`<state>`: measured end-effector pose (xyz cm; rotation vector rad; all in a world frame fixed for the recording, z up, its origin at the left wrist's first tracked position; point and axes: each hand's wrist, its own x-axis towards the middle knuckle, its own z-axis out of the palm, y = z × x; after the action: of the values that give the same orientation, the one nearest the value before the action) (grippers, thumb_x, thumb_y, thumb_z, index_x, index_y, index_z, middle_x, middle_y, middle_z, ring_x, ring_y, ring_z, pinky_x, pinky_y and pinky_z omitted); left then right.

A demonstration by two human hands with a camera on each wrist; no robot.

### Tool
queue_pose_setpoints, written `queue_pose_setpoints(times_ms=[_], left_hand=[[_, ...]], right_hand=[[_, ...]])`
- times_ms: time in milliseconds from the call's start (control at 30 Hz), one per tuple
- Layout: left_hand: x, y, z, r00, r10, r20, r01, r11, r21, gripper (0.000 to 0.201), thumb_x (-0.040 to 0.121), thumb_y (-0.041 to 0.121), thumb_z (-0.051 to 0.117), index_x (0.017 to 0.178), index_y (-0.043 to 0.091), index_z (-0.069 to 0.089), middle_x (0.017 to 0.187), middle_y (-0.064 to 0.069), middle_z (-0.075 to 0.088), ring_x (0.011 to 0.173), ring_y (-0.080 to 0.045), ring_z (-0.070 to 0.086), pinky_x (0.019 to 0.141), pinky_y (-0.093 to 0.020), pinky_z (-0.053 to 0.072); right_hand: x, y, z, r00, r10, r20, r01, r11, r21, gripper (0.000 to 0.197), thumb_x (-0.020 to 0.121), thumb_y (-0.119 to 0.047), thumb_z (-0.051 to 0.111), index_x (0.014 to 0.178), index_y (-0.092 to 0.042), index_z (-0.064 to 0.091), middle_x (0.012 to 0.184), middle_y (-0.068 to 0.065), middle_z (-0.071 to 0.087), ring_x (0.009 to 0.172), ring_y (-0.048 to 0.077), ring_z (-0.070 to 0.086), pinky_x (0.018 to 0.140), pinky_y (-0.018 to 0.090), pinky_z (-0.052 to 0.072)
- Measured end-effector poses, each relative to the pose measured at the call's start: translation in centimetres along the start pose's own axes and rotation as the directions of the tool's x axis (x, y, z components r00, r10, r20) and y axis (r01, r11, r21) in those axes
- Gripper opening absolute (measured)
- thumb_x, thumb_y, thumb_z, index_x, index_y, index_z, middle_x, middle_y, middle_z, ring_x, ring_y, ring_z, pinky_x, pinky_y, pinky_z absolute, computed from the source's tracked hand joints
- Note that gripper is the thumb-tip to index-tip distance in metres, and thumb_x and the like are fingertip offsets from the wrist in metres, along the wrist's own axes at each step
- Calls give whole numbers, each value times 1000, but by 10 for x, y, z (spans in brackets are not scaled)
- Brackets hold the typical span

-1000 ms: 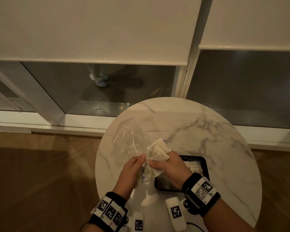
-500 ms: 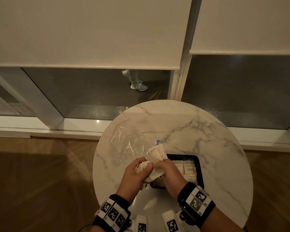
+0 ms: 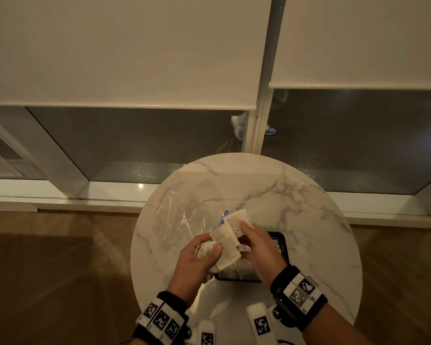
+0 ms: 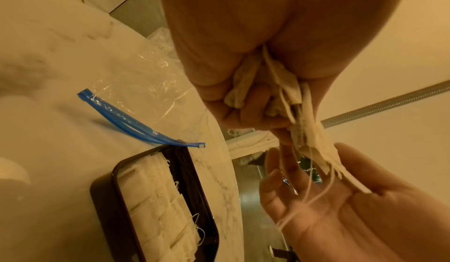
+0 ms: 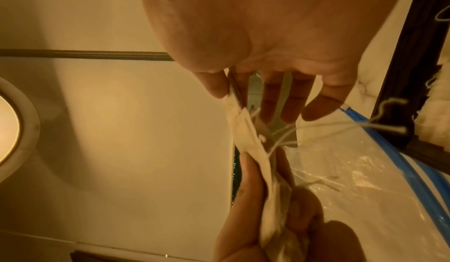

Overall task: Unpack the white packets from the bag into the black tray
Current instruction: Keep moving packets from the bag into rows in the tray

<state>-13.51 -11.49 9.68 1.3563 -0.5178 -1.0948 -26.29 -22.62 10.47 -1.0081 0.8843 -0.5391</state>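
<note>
Left hand (image 3: 199,257) fingers clutch a bunch of white packets (image 3: 225,245); right hand (image 3: 259,247) pinches one at its top. Black tray (image 4: 116,218) lies below the fingers, bag (image 4: 136,85) beyond. Judged mid-separation; next, lower it into the tray.

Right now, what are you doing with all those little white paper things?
A person is unpacking white packets at a round marble table. The left hand grips a crumpled bunch of packets with strings dangling, and the right hand pinches one packet off the top of it. The black tray already holds rows of packets. The clear bag with its blue zip lies flat on the table beside the tray.
</note>
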Motion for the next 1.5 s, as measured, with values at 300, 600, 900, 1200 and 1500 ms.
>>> queue_pose_setpoints(times_ms=[300,600,900,1200,1500], left_hand=[[2,-6,-17,997,-30,-69,24,996,-83,30,89,18,69,118,13,66,96,-9,74,75,-15,68,59,-27,53],[-2,-14,-47,981,-82,-175,60,991,-123,25,90,20,68,114,17,67,90,-9,67,66,-16,58,52,-27,47],[-11,-19,-73,980,-104,-172,81,987,-139,28,85,26,68,112,18,69,89,-9,68,69,-18,58,56,-29,46],[-14,-19,-88,976,-119,-183,95,986,-135,39,78,34,70,113,17,69,95,-9,71,75,-21,58,61,-31,45],[-3,-20,-84,981,-103,-164,85,990,-114,38,84,31,75,118,16,66,93,-8,71,69,-14,63,54,-28,50]], right_hand=[[9,-13,-38,974,-86,-209,108,989,100,12,93,-5,59,94,-4,71,88,14,66,73,22,55,60,30,43],[19,21,-92,966,33,-255,-101,961,-258,46,84,14,56,117,-17,61,95,10,61,89,27,64,69,39,60],[50,85,-110,962,88,-260,-264,553,-791,34,79,1,54,93,-29,65,82,-4,54,73,12,53,57,18,40],[57,100,-108,947,127,-295,-321,437,-840,32,80,1,54,97,-25,64,85,-7,56,77,10,54,52,11,35],[61,106,-99,938,148,-314,-347,390,-853,30,76,0,64,93,-24,64,84,-2,60,72,11,57,53,14,43]])
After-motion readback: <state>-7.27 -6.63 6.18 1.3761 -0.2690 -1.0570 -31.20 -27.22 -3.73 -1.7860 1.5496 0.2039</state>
